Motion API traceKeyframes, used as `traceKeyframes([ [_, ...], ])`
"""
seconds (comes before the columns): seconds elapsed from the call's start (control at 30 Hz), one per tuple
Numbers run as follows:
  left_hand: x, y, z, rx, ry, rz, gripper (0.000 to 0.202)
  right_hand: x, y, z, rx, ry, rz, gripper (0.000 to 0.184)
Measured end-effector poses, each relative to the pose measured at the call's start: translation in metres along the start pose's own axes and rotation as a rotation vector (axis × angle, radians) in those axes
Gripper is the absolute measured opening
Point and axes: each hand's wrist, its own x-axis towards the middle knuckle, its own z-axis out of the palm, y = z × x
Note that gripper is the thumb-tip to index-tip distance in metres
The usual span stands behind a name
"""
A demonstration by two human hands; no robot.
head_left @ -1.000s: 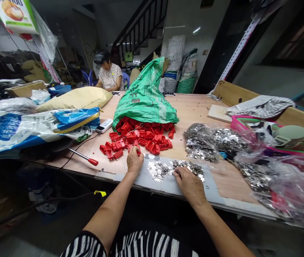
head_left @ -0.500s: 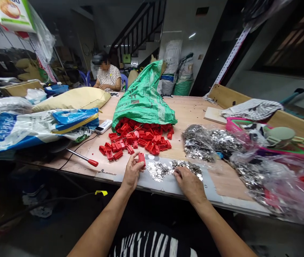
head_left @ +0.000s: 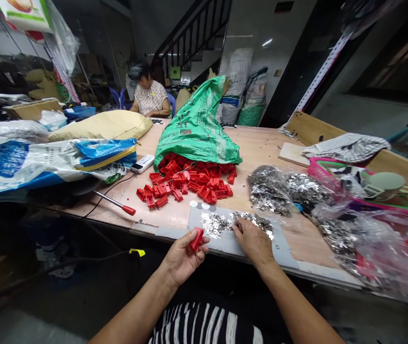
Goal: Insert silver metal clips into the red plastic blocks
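2 hands apart. Left hand (head_left: 182,255) pinches red plastic piece (head_left: 197,239) over grey sheet (head_left: 193,217), near heap of red plastic pieces (head_left: 189,179). Right hand (head_left: 253,242) down among silver metal flakes (head_left: 215,224), grip unclear. Firm pinch, light fingertips suit small parts.

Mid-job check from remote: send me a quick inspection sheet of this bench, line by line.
Surface: pale plywood bench with a grey sheet along its front edge.
Job's things: small red plastic clips spilling from a green woven sack; loose silver metal pieces on the grey sheet; more in clear plastic bags.
Hands: left hand holds one red clip; right hand rests on the silver pieces.
Clutter: white remote control, red-tipped metal rod, blue-and-white woven sacks.
Cables: thin black cable running off the bench edge.
Surroundings: seated co-worker, stacked sacks, dark staircase.
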Motion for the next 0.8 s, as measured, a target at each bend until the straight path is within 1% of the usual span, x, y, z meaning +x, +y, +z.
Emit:
traceKeyframes([
  [0.17,-0.003,-0.002,-0.001,-0.080,-0.041,-0.099,0.023,-0.008,0.003,-0.010,0.024,-0.042,-0.003,0.018],
  [0.27,-0.004,-0.004,-0.001,-0.101,-0.072,-0.122,0.025,-0.017,0.009,-0.013,0.079,-0.035,-0.017,0.016],
  [0.33,-0.005,-0.006,0.000,-0.085,-0.050,-0.104,0.023,-0.023,0.013,-0.014,0.125,-0.016,-0.026,0.015],
  [0.4,-0.005,-0.008,0.000,-0.056,0.007,-0.080,0.020,-0.028,0.017,-0.014,0.173,-0.001,-0.020,0.017],
  [0.47,-0.006,-0.009,0.001,-0.039,0.043,-0.078,0.021,-0.032,0.021,-0.013,0.229,-0.004,-0.005,0.018],
  [0.5,-0.007,-0.010,0.001,-0.037,0.042,-0.085,0.023,-0.033,0.022,-0.012,0.267,-0.010,0.000,0.018],
  [0.67,-0.008,-0.012,0.004,-0.050,-0.055,-0.135,0.036,-0.037,0.026,-0.002,0.527,-0.003,-0.043,0.016],
  [0.8,-0.007,-0.015,0.005,-0.045,-0.063,-0.148,0.036,-0.039,0.026,0.003,0.659,0.042,-0.063,0.017],
])
